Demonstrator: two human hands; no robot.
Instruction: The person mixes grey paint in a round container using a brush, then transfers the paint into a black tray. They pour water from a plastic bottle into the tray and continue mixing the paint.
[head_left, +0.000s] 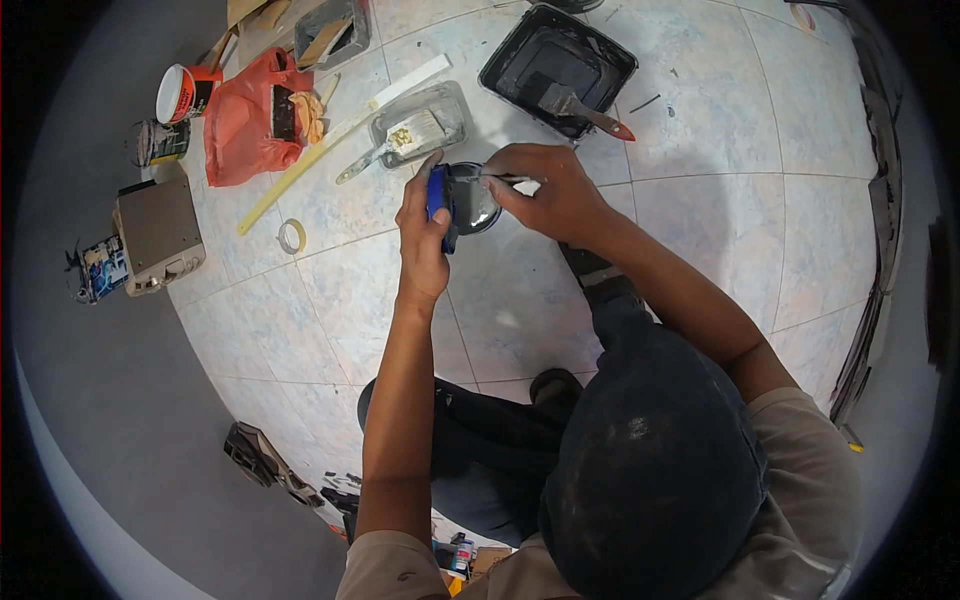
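Overhead view of two-handed work low over a tiled floor (700, 260). Left hand (419, 238): clamped on an upright blue piece (437, 197), thumb toward the can, fingers along the outer side, probably for a steady hold against sideways push. Lid or side of the can: cannot tell. Right hand (552, 193): closed on a thin tool (506, 179), pinched between thumb and fingers, probably for fine control within a narrow mouth. Hands slightly apart, one on either side of the open can (474, 203), with grey contents in view. Position of the can: between the hands, beyond the knees, within easy reach of both; contact with the floor, cannot tell.

Beyond the hands, note the clear tub (459, 101), with a pale brush (418, 136) laid across, handle over the edge, presumably for a clean pick-up. To the right, note the black tray (494, 78), with a dark brush (567, 101) leaning inside and red handle end past the rim, presumably for containment of drips. To the left, roll of tape (292, 236), yellow strip (300, 172) and red bag (243, 135), apparently set aside for clear working room.
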